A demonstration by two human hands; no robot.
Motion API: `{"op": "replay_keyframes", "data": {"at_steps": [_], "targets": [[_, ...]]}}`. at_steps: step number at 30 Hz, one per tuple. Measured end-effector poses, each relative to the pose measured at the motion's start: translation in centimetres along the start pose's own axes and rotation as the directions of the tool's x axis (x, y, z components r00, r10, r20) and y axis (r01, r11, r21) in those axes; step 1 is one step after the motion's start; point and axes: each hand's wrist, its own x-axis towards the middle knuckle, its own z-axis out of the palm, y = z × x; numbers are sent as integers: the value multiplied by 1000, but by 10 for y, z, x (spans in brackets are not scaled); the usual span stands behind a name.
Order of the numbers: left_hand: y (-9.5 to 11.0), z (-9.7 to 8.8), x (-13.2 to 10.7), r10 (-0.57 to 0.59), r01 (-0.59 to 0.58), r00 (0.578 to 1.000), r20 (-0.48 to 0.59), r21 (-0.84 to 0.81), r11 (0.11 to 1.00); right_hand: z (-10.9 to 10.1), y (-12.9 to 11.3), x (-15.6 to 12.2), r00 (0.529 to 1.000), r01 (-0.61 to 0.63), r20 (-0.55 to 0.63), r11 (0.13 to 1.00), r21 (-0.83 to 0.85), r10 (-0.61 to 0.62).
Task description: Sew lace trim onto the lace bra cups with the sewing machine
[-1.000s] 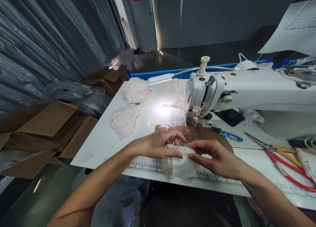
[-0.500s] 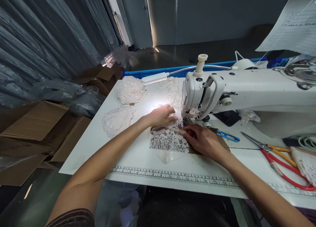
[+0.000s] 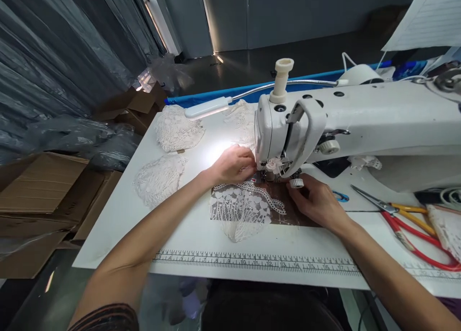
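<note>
My left hand (image 3: 234,164), fingers curled together, grips lace just left of the needle area of a white sewing machine (image 3: 273,124). Below it a scalloped lace piece (image 3: 240,206) lies flat, its dotted lace trim (image 3: 266,196) curving right over a brown plate (image 3: 293,208). My right hand (image 3: 317,199) is closed at the right of the presser foot, fingertips pinched behind a white knob (image 3: 296,183); what they hold is hidden. Past its knuckles the blue handle of the thread snips (image 3: 340,196) shows.
Piles of lace (image 3: 178,129) and more lace (image 3: 158,179) lie on the left of the white table (image 3: 118,225). A lamp (image 3: 208,108) reaches over them. Red-handled scissors (image 3: 406,230) lie at right. Cardboard boxes (image 3: 43,182) stand left, below the table.
My left hand has curled its fingers and moved nearer the needle. The right hand has shifted right, away from the lace, uncovering the trim's end and the brown plate. The view has tilted slightly.
</note>
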Motion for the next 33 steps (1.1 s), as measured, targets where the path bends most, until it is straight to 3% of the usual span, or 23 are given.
{"op": "replay_keyframes", "data": {"at_steps": [3,5,9,13,16,22,25,29,33], "targets": [[20,2,-11,98,-98,995,-14,-265,959,3,-2,-1,1000,-2,5,1000,4,2],[32,4,-14,153,-134,988,29,-340,931,5,-2,-2,1000,-10,14,1000,-20,10],[41,10,-12,149,-101,983,103,-369,924,7,1,-4,1000,-2,20,999,-34,3],[42,7,-12,119,-83,988,95,-322,943,6,4,-4,998,62,14,997,-44,-61],[48,-3,-15,88,-59,987,137,-203,977,6,1,-6,984,171,37,985,24,-172],[69,-27,-21,26,-26,988,155,-4,1000,14,-28,-12,905,322,226,927,190,-361],[74,-41,-25,7,7,991,132,-105,994,19,-43,-10,892,306,265,920,245,-367],[71,-60,-32,-50,104,980,192,-282,954,20,-55,-9,885,245,309,913,327,-349],[63,-66,-41,-141,208,971,195,-385,899,20,-60,-11,900,168,339,936,310,-274]]}}
